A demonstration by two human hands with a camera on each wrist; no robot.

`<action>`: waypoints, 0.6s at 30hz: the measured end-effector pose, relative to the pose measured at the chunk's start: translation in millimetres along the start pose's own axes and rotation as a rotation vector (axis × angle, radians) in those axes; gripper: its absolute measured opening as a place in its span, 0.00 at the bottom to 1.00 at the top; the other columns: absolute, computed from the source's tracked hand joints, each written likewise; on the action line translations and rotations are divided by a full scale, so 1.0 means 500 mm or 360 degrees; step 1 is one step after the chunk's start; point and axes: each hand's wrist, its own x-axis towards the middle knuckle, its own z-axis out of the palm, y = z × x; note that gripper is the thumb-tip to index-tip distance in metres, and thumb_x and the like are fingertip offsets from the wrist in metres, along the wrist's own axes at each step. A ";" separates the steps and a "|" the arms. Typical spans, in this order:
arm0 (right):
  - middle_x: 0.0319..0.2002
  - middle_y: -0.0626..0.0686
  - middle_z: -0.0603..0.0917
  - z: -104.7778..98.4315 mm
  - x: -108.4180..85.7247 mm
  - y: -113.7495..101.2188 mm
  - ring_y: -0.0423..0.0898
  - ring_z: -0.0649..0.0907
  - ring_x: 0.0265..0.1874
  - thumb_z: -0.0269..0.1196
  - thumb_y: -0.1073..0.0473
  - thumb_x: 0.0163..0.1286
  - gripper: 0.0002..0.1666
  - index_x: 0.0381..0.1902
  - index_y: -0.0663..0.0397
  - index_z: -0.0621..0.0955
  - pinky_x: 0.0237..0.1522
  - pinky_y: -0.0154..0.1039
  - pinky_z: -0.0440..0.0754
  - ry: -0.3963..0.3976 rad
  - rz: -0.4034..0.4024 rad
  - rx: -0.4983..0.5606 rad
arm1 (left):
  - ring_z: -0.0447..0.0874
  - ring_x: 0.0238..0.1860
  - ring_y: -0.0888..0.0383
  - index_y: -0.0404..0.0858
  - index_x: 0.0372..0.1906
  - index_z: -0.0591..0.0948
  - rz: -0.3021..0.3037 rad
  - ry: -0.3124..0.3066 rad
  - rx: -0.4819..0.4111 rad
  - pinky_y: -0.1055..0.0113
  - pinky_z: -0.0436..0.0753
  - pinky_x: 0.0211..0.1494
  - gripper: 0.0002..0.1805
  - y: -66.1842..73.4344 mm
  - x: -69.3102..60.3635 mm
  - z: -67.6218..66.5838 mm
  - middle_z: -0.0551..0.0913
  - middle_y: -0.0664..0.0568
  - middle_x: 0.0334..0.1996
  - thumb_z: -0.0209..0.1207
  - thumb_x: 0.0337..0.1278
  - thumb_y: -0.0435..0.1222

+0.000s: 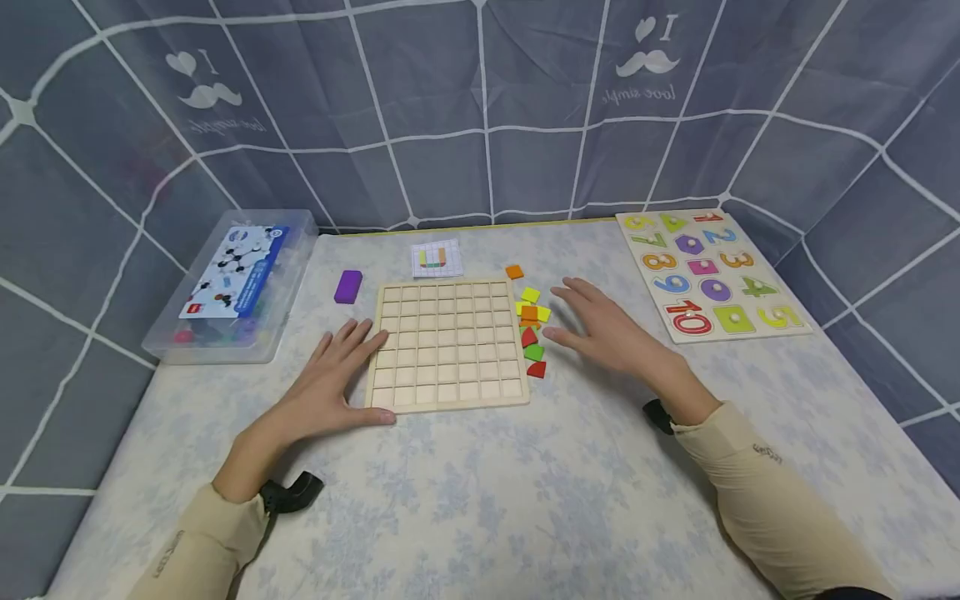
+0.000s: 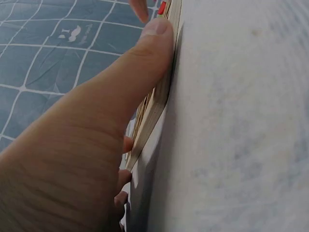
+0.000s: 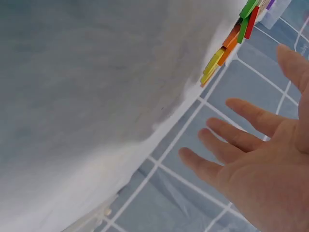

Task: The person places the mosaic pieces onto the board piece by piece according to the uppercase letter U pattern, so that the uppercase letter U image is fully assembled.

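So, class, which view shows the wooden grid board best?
The head view: nearly the whole wooden grid board shows, squares visible. The left wrist view shows it edge-on, partly behind the left hand; the right wrist view, at most a sliver.

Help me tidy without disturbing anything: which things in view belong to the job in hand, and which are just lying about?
Likely in use:
- wooden grid board, left hand at its edge
- coloured pieces, near the right hand
- pattern card

Apparently lying about:
- purple block
- clear plastic box
- number puzzle
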 end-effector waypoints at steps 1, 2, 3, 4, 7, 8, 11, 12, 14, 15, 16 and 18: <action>0.82 0.65 0.59 0.001 0.008 -0.002 0.63 0.57 0.83 0.66 0.41 0.76 0.46 0.80 0.60 0.65 0.81 0.63 0.57 0.0001 -0.0015 -0.0006 | 0.41 0.85 0.34 0.42 0.85 0.58 0.0012 -0.0006 0.0004 0.32 0.41 0.83 0.66 0.001 0.000 0.001 0.50 0.36 0.85 0.77 0.44 0.64; 0.81 0.66 0.62 0.002 0.017 -0.003 0.64 0.59 0.81 0.67 0.43 0.76 0.44 0.79 0.61 0.67 0.80 0.63 0.59 0.0006 -0.0040 -0.0010 | 0.41 0.85 0.34 0.42 0.85 0.58 0.0022 -0.0013 0.0007 0.32 0.41 0.83 0.66 0.002 0.000 0.003 0.50 0.36 0.85 0.77 0.44 0.64; 0.79 0.67 0.65 0.002 0.024 -0.005 0.64 0.62 0.80 0.68 0.46 0.75 0.42 0.77 0.63 0.70 0.80 0.64 0.60 0.0013 -0.0062 -0.0012 | 0.42 0.85 0.33 0.42 0.85 0.59 0.0031 -0.0016 0.0009 0.32 0.42 0.83 0.66 0.003 0.000 0.005 0.50 0.36 0.85 0.77 0.44 0.64; 0.77 0.67 0.68 0.003 0.032 -0.007 0.65 0.64 0.79 0.69 0.48 0.74 0.40 0.75 0.64 0.72 0.79 0.63 0.62 0.0017 -0.0074 -0.0011 | 0.42 0.85 0.34 0.42 0.85 0.59 0.0036 -0.0018 0.0007 0.32 0.42 0.83 0.66 0.003 0.001 0.007 0.51 0.36 0.85 0.77 0.44 0.64; 0.69 0.66 0.77 0.004 0.051 -0.014 0.65 0.71 0.73 0.72 0.53 0.71 0.34 0.68 0.66 0.78 0.76 0.63 0.67 0.0044 -0.0107 0.0010 | 0.43 0.85 0.34 0.41 0.84 0.59 0.0037 -0.0012 -0.0001 0.34 0.42 0.84 0.66 0.006 0.002 0.009 0.51 0.36 0.85 0.77 0.44 0.63; 0.66 0.66 0.80 0.005 0.057 -0.016 0.65 0.73 0.71 0.73 0.54 0.70 0.32 0.66 0.67 0.80 0.74 0.63 0.68 0.0055 -0.0117 0.0026 | 0.43 0.85 0.35 0.41 0.84 0.59 0.0034 -0.0011 -0.0004 0.35 0.42 0.85 0.65 0.007 0.002 0.010 0.51 0.35 0.85 0.77 0.44 0.63; 0.59 0.64 0.86 0.008 0.071 -0.024 0.63 0.79 0.64 0.75 0.57 0.69 0.26 0.59 0.67 0.84 0.70 0.60 0.73 0.0068 -0.0145 0.0055 | 0.43 0.86 0.37 0.40 0.84 0.59 0.0004 -0.0016 -0.0027 0.39 0.42 0.86 0.65 0.013 0.003 0.010 0.50 0.35 0.85 0.77 0.45 0.62; 0.56 0.63 0.87 0.010 0.075 -0.026 0.62 0.81 0.61 0.75 0.58 0.69 0.24 0.57 0.66 0.85 0.69 0.59 0.74 0.0071 -0.0154 0.0056 | 0.42 0.86 0.37 0.40 0.84 0.59 -0.0014 -0.0023 -0.0042 0.40 0.42 0.86 0.65 0.015 0.004 0.009 0.50 0.36 0.85 0.77 0.45 0.63; 0.51 0.62 0.90 0.011 0.081 -0.032 0.61 0.84 0.57 0.75 0.60 0.68 0.19 0.52 0.65 0.87 0.66 0.58 0.76 0.0074 -0.0172 0.0053 | 0.42 0.86 0.39 0.40 0.84 0.60 -0.0059 -0.0035 -0.0077 0.41 0.43 0.86 0.64 0.019 0.005 0.009 0.49 0.36 0.85 0.77 0.46 0.63; 0.49 0.61 0.91 0.012 0.084 -0.034 0.60 0.85 0.55 0.74 0.61 0.68 0.16 0.50 0.65 0.88 0.65 0.58 0.77 0.0075 -0.0181 0.0046 | 0.41 0.86 0.39 0.41 0.84 0.60 -0.0083 -0.0040 -0.0093 0.40 0.44 0.86 0.64 0.021 0.005 0.008 0.48 0.37 0.85 0.77 0.46 0.63; 0.47 0.60 0.91 0.013 0.087 -0.036 0.59 0.85 0.53 0.74 0.62 0.68 0.14 0.49 0.64 0.89 0.64 0.57 0.77 0.0075 -0.0183 0.0045 | 0.41 0.86 0.39 0.41 0.84 0.60 -0.0104 -0.0043 -0.0108 0.40 0.45 0.86 0.64 0.022 0.005 0.007 0.48 0.37 0.86 0.77 0.46 0.63; 0.46 0.58 0.91 0.015 0.092 -0.039 0.57 0.86 0.50 0.74 0.63 0.68 0.11 0.47 0.62 0.89 0.62 0.55 0.79 0.0075 -0.0179 0.0031 | 0.41 0.86 0.39 0.42 0.84 0.61 -0.0136 -0.0044 -0.0121 0.37 0.47 0.85 0.64 0.024 0.004 0.006 0.48 0.38 0.86 0.77 0.46 0.63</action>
